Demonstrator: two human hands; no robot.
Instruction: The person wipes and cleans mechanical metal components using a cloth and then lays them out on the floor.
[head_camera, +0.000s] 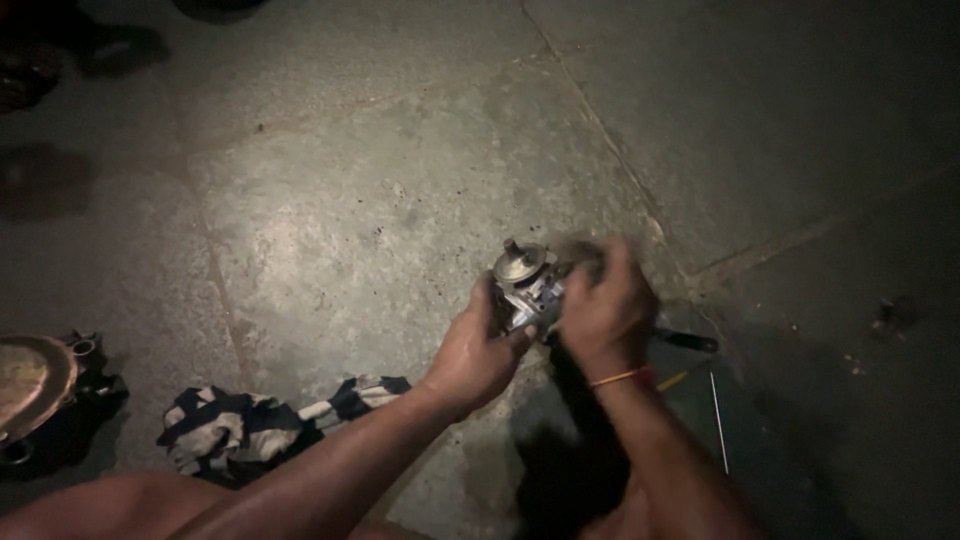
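From the head view, the left hand (478, 350) clasps a small metal engine part (527, 280) from below and left, fingers wrapped tight around its body. The right hand (605, 305), blurred, presses on the part's right side; whether it pinches anything is unclear. A striped cloth (250, 425) lies on the stone floor (340, 200).

Right hand (603, 305) motion-blurred at fingers, covers right side of metal engine part (526, 283). Left hand (475, 352) hides part's lower left. Dark-handled tool (686, 340) mostly hidden behind right hand, tip unseen. Round metal cover (30, 385) cut by left edge. Dark objects at top left corner (60, 50) too dim to tell. Small object on floor (885, 316) at right too small to identify.
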